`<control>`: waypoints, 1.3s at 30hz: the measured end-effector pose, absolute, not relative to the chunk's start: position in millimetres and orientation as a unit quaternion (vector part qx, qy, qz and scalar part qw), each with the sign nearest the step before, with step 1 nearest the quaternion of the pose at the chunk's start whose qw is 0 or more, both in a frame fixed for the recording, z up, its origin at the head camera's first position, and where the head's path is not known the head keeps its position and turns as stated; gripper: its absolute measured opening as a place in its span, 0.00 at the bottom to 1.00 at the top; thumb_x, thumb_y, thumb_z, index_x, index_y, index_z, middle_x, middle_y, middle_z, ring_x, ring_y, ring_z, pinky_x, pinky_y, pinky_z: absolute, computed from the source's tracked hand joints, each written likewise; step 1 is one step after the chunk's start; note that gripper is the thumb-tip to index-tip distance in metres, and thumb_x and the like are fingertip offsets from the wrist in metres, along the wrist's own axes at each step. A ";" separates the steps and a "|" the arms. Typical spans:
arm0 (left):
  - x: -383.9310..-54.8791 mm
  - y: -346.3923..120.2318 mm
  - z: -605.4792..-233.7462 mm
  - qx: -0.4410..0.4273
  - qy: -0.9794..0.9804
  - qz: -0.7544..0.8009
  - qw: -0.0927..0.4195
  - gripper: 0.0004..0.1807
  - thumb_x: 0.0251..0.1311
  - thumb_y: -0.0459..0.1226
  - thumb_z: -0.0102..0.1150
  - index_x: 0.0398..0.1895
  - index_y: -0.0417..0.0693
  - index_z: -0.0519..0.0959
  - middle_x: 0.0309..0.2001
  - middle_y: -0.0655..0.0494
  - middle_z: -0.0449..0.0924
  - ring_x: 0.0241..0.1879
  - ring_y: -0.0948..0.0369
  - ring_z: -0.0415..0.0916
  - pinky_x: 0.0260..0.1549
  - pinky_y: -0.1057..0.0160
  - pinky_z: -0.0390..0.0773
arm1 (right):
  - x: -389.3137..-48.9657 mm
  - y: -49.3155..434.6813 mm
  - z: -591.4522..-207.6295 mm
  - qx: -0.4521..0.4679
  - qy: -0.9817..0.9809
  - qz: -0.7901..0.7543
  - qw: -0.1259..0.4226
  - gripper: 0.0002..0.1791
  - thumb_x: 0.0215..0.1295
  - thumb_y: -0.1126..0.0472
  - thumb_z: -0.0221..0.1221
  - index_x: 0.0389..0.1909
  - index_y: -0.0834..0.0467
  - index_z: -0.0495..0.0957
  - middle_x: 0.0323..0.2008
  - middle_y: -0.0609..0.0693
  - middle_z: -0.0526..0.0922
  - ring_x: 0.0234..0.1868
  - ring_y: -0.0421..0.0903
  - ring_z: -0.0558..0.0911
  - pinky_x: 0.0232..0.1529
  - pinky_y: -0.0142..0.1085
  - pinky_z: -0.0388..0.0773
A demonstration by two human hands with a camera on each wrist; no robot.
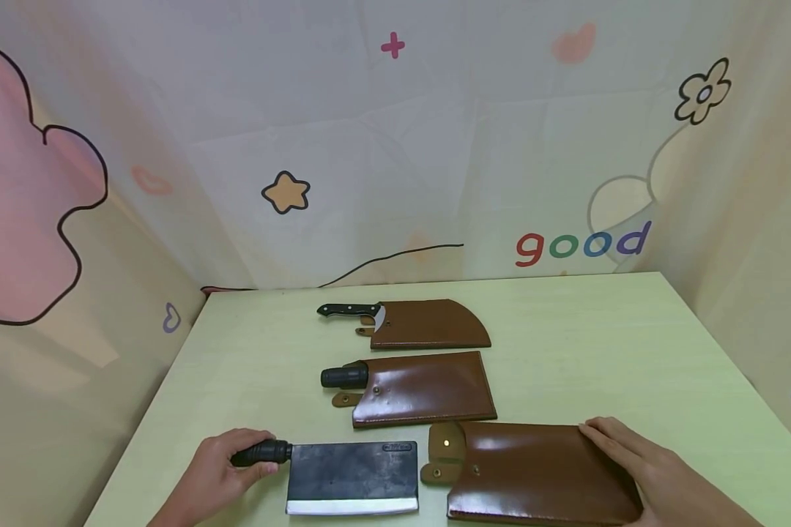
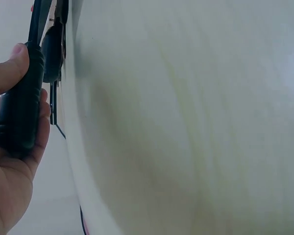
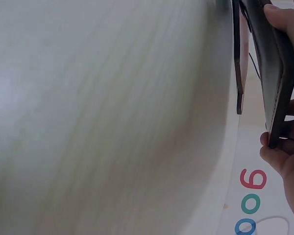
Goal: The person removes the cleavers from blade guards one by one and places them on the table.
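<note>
My left hand (image 1: 219,472) grips the black ridged handle of a cleaver (image 1: 352,474), whose dark, wide blade points right with its bright edge towards me. In the left wrist view, thumb and fingers wrap round the handle (image 2: 20,107). Over on the right, my right hand (image 1: 662,468) holds the far end of a brown leather knife sheath (image 1: 540,468). Its open mouth and snap straps face the cleaver's tip, with a narrow gap between them. The right wrist view shows the thumb on one face of the sheath (image 3: 272,68) and fingers on the other.
Behind lie two sheathed knives on the pale green table (image 1: 237,351): a black-handled cleaver in a brown sheath (image 1: 428,388), and farther back a riveted-handle knife in a curved sheath (image 1: 435,326). A printed curtain (image 1: 382,146) stands along the table's back and sides.
</note>
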State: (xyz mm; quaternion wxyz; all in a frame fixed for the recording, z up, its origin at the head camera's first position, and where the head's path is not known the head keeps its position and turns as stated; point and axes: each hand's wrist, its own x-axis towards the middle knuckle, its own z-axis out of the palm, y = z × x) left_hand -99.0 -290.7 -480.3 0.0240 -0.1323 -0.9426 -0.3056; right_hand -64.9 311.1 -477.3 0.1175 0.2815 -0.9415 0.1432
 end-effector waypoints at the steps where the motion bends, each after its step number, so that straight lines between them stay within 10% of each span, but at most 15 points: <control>1: -99.4 -291.3 -480.9 -0.130 -0.944 -0.304 0.021 0.21 0.51 0.52 0.76 0.47 0.56 0.88 0.45 0.65 0.87 0.46 0.59 0.85 0.46 0.58 0.83 | -63.7 310.4 -476.3 0.269 -0.947 0.141 0.100 0.66 0.29 0.23 0.76 0.70 0.56 0.72 0.65 0.46 0.72 0.58 0.37 0.74 0.44 0.33 0.83; 24: -110.5 -294.9 -491.0 -0.113 -0.964 -0.239 -0.017 0.23 0.48 0.50 0.79 0.48 0.53 0.88 0.43 0.64 0.87 0.46 0.59 0.82 0.49 0.53 0.79 | -69.2 313.5 -487.7 0.250 -0.965 0.074 -0.022 0.67 0.38 0.13 0.62 0.73 0.56 0.69 0.69 0.51 0.73 0.63 0.55 0.78 0.52 0.53 0.80; 39: -118.7 -283.8 -482.7 -0.092 -0.971 -0.216 -0.051 0.29 0.56 0.58 0.72 0.58 0.55 0.84 0.53 0.61 0.82 0.56 0.54 0.78 0.57 0.45 0.76 | -82.2 307.0 -469.7 0.302 -0.948 0.061 0.076 0.51 0.53 0.25 0.65 0.71 0.52 0.73 0.71 0.50 0.73 0.66 0.51 0.74 0.53 0.50 0.80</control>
